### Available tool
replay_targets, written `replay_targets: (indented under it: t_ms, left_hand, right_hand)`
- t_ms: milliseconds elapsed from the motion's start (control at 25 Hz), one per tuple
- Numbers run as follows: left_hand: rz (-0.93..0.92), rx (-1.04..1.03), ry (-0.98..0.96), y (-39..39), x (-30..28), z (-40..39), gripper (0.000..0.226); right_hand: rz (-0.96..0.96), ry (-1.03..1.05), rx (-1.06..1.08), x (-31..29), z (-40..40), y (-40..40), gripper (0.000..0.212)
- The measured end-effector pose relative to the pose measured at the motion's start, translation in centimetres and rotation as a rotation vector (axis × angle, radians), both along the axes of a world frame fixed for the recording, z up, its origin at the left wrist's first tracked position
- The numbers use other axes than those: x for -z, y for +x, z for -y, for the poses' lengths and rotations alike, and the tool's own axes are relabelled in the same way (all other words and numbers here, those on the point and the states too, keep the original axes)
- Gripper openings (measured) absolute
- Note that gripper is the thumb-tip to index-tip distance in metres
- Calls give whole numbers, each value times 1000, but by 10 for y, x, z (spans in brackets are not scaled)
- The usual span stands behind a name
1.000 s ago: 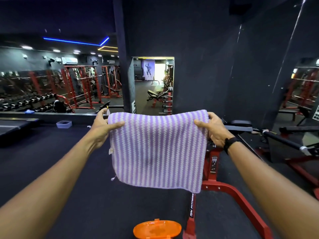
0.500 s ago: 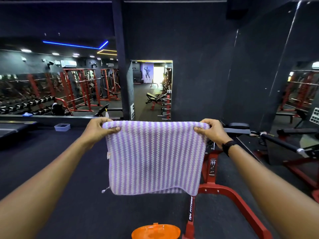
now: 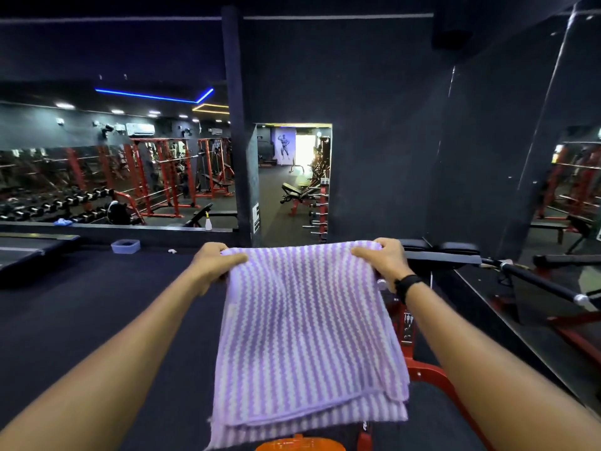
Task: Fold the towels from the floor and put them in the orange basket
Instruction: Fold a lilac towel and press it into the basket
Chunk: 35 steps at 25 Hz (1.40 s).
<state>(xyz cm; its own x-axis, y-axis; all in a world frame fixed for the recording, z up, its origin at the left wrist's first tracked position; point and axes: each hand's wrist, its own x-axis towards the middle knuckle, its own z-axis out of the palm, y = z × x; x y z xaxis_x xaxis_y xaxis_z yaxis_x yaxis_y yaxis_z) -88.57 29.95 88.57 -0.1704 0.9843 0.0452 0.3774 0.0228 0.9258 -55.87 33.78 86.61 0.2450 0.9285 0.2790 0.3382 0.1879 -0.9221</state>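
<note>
A purple-and-white striped towel (image 3: 309,333) hangs folded in front of me, its layers showing at the lower edge. My left hand (image 3: 211,265) pinches its top left corner and my right hand (image 3: 383,258) pinches the top right corner, both held out at arm's length. Just below the towel's bottom edge a sliver of the orange basket (image 3: 299,444) shows on the dark floor; most of it is hidden by the towel.
A red-framed gym bench (image 3: 422,369) stands right of the towel, with a black padded bar (image 3: 536,281) beyond it. Mirrors line the walls. A small blue tub (image 3: 125,246) sits on the floor far left. Dark floor stretches to the left.
The towel has dropped lower and swung toward me, so it now covers most of the orange basket. My hands came down and a little closer together.
</note>
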Motion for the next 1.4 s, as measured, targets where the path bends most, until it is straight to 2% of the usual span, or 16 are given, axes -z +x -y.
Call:
replay_targets:
  t_ms: [200, 280, 360, 440, 480, 560, 640, 760, 840, 920, 1000, 1040, 1120, 1200, 1240, 1400]
  left_hand:
    - [295, 210, -128, 71, -32, 18, 18]
    - [372, 365, -213, 83, -40, 20, 32]
    - [274, 360, -261, 84, -39, 11, 43]
    - [134, 196, -203, 76, -34, 2, 29]
    - [82, 192, -155, 71, -32, -1, 17]
    - [63, 392, -81, 63, -35, -2, 11]
    - [65, 631, -14, 58, -48, 7, 17]
    - [29, 768, 101, 49, -71, 15, 24]
    - [129, 757, 176, 42, -82, 15, 34]
    - [241, 718, 261, 32, -86, 13, 45]
    - [332, 611, 341, 22, -81, 10, 47]
    - [384, 529, 368, 16, -77, 8, 41]
    - [434, 361, 380, 0, -66, 5, 24]
    - [384, 255, 318, -22, -53, 3, 14]
    - [327, 225, 254, -32, -45, 3, 13]
    - [152, 182, 19, -58, -15, -1, 22]
  right_hand:
    - [34, 154, -349, -22, 25, -66, 23]
    - [91, 195, -494, -29, 35, -83, 22]
    - [146, 109, -684, -31, 40, -83, 24]
    - [138, 22, -845, -35, 47, -74, 24]
    - [98, 42, -849, -36, 50, -70, 22]
    - [-21, 201, -629, -35, 49, -58, 18]
    - [-73, 286, -396, -31, 40, -42, 46]
    - [-132, 174, -608, -24, 38, -26, 89]
    - [-1, 123, -737, -19, 42, -27, 90]
    - [204, 75, -747, -9, 45, -27, 83]
    - [349, -59, -779, 7, 45, -18, 61]
    - [355, -126, -787, 15, 45, -12, 47]
    - [212, -203, -692, 22, 44, -2, 25]
    - [108, -202, -580, 15, 40, 7, 16]
    - [130, -201, -551, 8, 38, 10, 13]
    - [368, -173, -516, -36, 30, 9, 21]
